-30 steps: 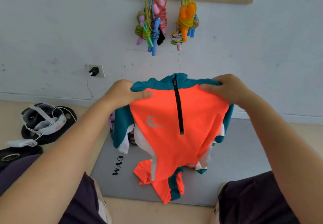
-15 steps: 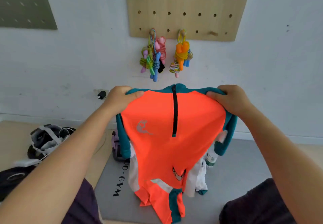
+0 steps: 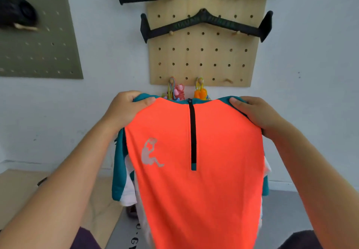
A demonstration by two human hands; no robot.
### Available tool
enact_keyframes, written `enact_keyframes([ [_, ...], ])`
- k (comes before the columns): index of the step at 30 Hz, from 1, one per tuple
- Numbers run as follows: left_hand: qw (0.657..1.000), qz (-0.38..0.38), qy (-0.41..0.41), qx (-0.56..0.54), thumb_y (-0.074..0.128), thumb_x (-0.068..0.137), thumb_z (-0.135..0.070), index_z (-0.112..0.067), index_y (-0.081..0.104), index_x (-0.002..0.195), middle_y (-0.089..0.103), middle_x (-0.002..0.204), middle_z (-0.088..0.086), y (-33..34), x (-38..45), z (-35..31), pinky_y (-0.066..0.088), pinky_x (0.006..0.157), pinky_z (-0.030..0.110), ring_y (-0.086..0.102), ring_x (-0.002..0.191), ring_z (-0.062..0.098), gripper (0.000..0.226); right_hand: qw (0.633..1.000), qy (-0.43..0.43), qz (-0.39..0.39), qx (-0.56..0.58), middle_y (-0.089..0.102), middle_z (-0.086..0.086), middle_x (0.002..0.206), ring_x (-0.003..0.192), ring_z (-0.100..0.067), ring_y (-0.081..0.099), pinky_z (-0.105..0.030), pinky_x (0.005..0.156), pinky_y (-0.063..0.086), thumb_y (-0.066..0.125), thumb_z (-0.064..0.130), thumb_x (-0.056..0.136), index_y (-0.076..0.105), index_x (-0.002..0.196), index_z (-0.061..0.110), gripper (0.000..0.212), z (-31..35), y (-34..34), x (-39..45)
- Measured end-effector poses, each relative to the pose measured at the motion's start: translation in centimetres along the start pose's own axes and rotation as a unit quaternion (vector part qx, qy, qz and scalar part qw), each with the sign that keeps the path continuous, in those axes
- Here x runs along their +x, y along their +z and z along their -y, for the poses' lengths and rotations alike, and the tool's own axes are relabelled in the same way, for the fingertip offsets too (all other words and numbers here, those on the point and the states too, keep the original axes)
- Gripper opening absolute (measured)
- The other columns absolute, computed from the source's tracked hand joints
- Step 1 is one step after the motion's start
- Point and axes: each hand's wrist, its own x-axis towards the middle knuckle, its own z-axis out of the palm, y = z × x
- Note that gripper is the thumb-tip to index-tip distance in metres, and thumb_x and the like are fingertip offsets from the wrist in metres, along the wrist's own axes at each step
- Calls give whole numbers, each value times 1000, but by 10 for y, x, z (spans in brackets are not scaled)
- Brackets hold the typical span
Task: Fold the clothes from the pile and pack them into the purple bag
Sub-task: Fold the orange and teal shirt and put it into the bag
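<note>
Orange fabric fills my view: the top (image 3: 194, 171), teal at collar and sleeves with a black zip down the middle, hangs upright in mid-air, gripped at its 2 shoulders. My left hand (image 3: 124, 112) curls round the left shoulder, thumb pressed on the front; my right hand (image 3: 254, 114) pinches the right shoulder the same way. I judge this the spreading-out step, ahead of any fold. The next move calls for lowering the top flat onto the grey mat (image 3: 279, 210) below, front down, then turning the sleeves in. The purple bag is not in view, nor the pile, so I cannot tell how far packing has gone. Behind stand a wooden pegboard (image 3: 206, 54) carrying black bars (image 3: 206, 21) and coloured ropes (image 3: 178, 91). The hanging cloth hides most of the mat, so I would be lowering it half blind.
</note>
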Motion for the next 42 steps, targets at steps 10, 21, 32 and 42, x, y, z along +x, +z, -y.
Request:
enact_keyframes([
  [10,980,129,-122,95,69,90,-31,-4,63,73,50,61,-7,96,21,149,33,53,25,43,55,6,32,971,113,44,-207,47,-5,64,61,-18,43,-30,53,30,63,36,90,54,71,7,36,-151,55,71],
  [21,847,301,-408,161,66,88,-36,-15,60,69,59,64,4,293,-204,512,43,60,38,54,64,20,30,886,358,183,-231,52,-4,69,72,-25,47,-31,57,24,65,17,90,62,83,4,16,-566,234,-43],
  [32,887,221,-362,181,65,92,-32,-10,67,83,59,70,3,332,-174,572,30,58,24,53,67,18,24,899,349,170,-204,55,-2,70,66,-17,49,-27,58,35,72,31,85,65,81,11,21,-618,232,-5],
  [42,892,253,-176,330,69,81,-33,-16,51,138,41,148,14,353,-253,507,30,108,49,37,135,37,62,783,318,190,-499,63,-20,107,103,-37,57,-42,88,41,56,18,89,61,103,9,17,-622,209,-7],
])
